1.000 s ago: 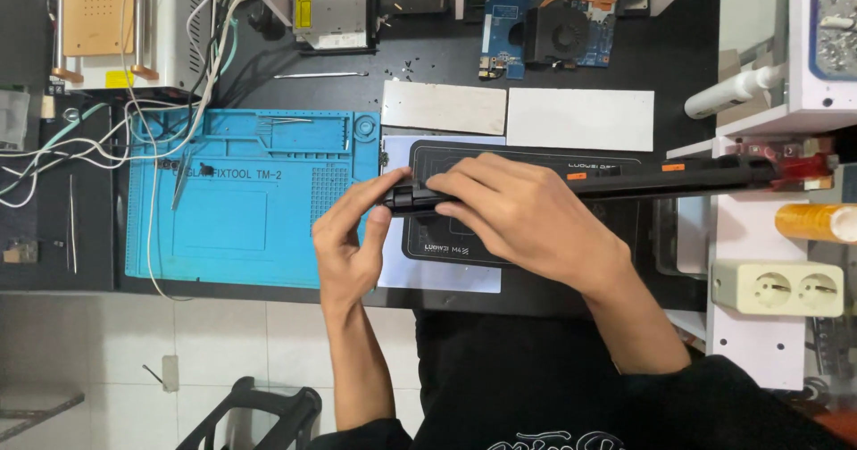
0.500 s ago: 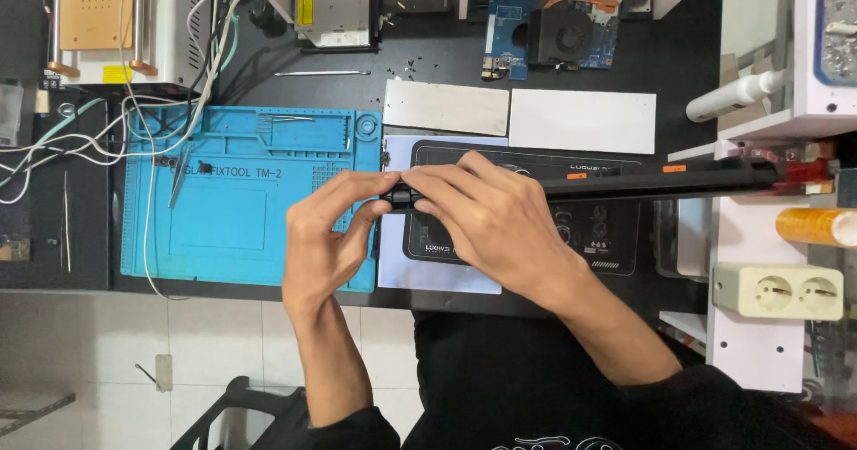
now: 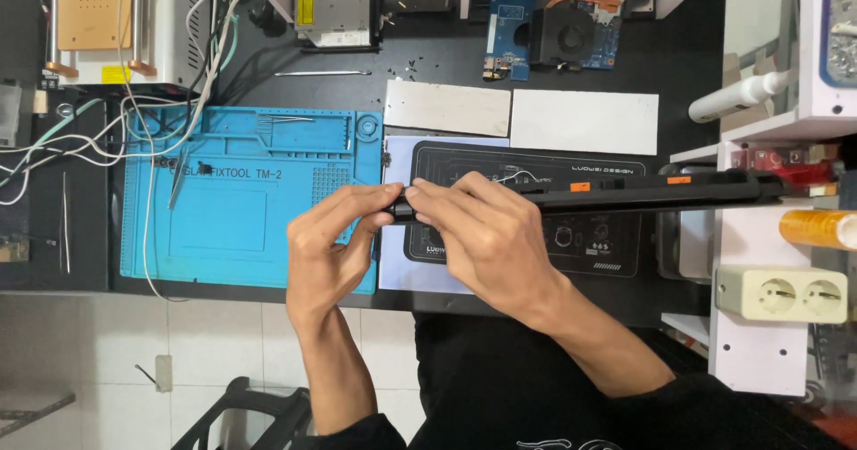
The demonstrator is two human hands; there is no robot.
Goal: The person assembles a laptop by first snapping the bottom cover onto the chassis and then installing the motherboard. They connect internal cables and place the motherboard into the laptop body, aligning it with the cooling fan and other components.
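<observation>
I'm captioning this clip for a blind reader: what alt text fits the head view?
Two bare hands, left hand and right hand, grip one end of a long black device held edge-on above a dark work mat, beside a blue repair mat.

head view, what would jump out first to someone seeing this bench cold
Both hands meet at centre: the left hand and right hand pinch the near end of a long black panel held edge-on above a dark work mat. To their left lies a bright blue repair mat; a blue circuit board sits at the top.
</observation>
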